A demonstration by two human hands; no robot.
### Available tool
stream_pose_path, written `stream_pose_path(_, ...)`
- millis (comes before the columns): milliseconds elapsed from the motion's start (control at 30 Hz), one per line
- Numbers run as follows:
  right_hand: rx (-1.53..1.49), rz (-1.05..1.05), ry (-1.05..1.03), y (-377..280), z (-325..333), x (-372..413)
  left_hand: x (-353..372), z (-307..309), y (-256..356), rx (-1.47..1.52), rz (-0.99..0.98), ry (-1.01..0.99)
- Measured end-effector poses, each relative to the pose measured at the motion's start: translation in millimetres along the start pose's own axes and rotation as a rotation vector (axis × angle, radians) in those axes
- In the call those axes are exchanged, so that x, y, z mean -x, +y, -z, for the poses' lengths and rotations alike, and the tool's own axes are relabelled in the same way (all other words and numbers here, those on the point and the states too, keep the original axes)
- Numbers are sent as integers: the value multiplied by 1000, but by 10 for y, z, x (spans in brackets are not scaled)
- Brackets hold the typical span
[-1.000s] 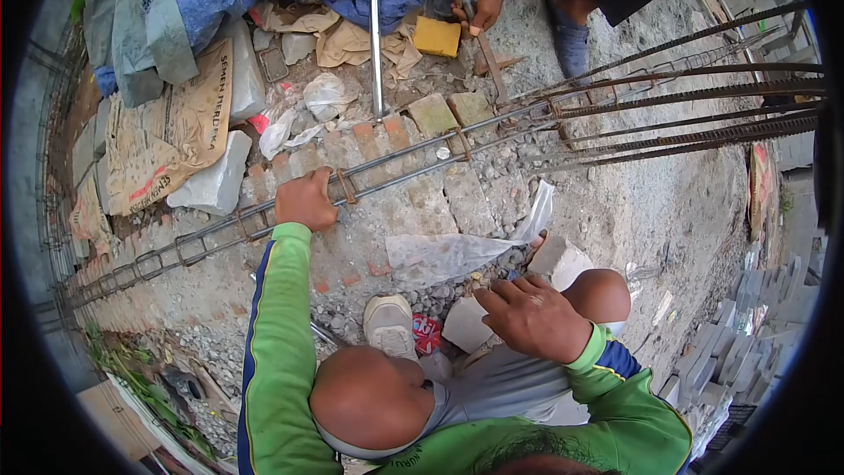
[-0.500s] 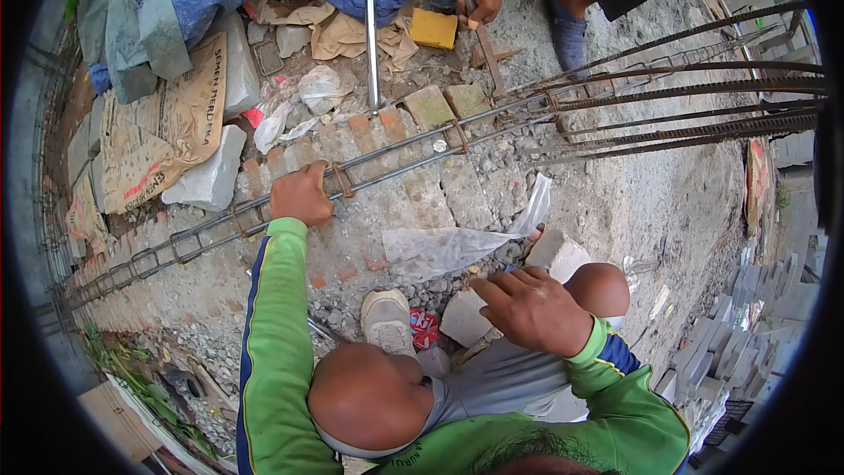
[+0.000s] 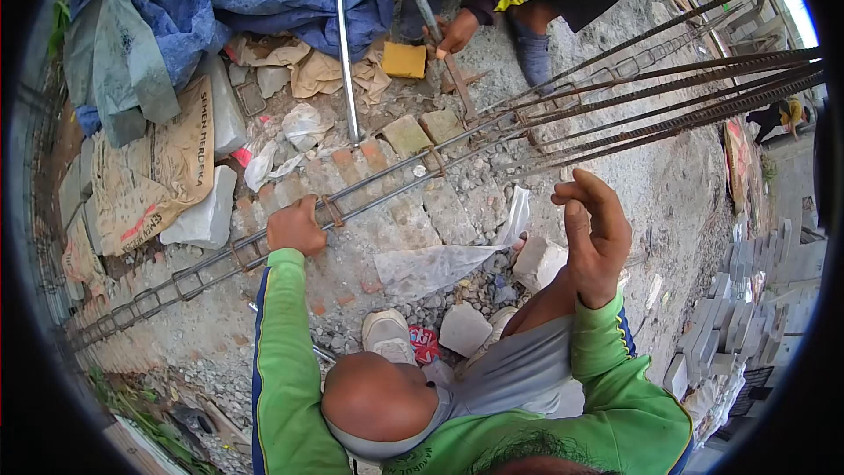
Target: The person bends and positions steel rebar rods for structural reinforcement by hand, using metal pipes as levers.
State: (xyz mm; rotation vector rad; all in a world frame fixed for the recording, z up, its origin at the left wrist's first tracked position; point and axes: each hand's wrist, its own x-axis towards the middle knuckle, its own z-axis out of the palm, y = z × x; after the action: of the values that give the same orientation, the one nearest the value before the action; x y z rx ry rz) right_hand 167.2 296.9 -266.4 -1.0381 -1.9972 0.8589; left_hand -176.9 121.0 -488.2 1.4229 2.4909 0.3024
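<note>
My left hand (image 3: 297, 227) is closed around the long rebar cage (image 3: 382, 186), just left of one of its square tie rings. The cage lies slantwise over a strip of old brickwork (image 3: 453, 209). Raised above the ground on the right, my right hand (image 3: 600, 242) has its fingers loosely curved and apart, with nothing in them. Below and left of it are a clear plastic sheet (image 3: 431, 271) and a pale broken block (image 3: 538, 262). Across the cage, a co-worker's two hands (image 3: 457, 33) grip a metal bar (image 3: 431, 13) whose lower end meets the cage.
Several long rusty bars (image 3: 686, 110) stick out at the right. An upright shiny pipe (image 3: 345, 53) stands beyond the cage, near a yellow block (image 3: 404, 60). Blue tarpaulin (image 3: 281, 0) and a cement sack (image 3: 158, 167) lie at the upper left. Stacked grey pavers (image 3: 716, 312) stand at far right.
My right hand has risen and moved forward from near my knee, its fingers opening. My left hand stays on the cage. The view has shifted, showing the co-worker's second hand more fully.
</note>
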Motion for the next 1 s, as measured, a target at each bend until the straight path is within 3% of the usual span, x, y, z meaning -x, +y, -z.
stream_pose_path(233,-214,-115,51,-1,5,-20,5,-17,-6,1,7,-6)
stream_pose_path(567,-240,-139,-72,34,-53,100,1,-20,-11,2,12,-19)
stream_pose_path(1000,-288,-176,-75,66,-83,78,-4,-7,-6,-3,-1,-32)
